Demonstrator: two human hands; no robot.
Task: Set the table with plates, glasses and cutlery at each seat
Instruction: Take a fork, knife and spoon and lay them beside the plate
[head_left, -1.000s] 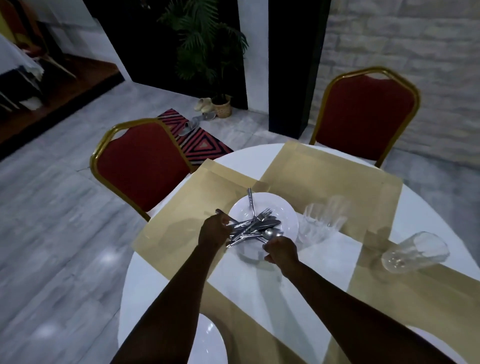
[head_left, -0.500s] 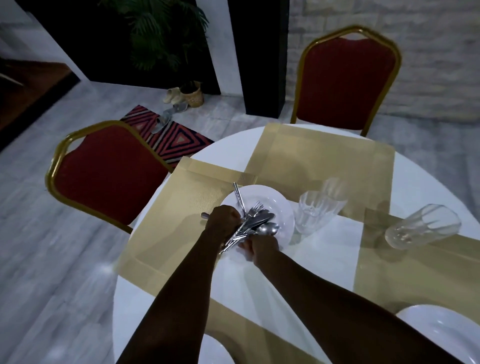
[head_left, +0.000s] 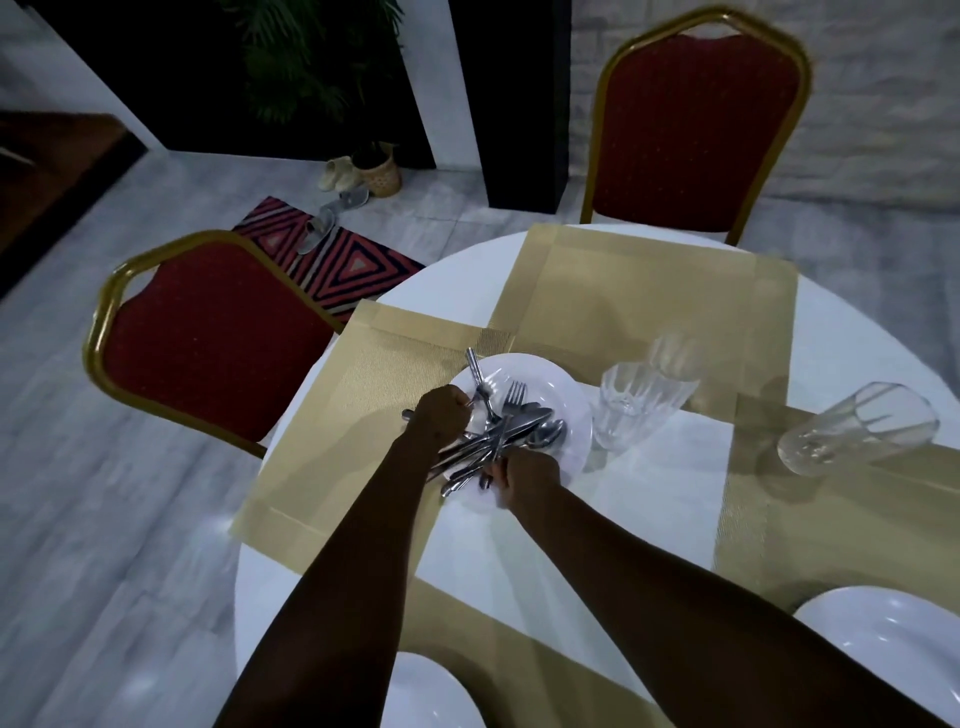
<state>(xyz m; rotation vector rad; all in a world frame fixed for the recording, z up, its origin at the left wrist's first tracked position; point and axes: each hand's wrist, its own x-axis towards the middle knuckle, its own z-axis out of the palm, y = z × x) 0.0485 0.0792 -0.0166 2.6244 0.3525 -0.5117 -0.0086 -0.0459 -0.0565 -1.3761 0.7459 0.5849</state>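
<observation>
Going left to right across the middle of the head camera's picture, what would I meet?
Red chair with gold frame → left hand gripping steel cutlery → white plate → upright clear glass → clear glass lying on its side.

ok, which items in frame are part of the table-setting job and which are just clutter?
Job items:
left hand and right hand, both gripping the steel cutlery bundle
white round plate
clear faceted glasses
gold woven placemats

Lying about:
striped red rug
shoes
potted palm
</observation>
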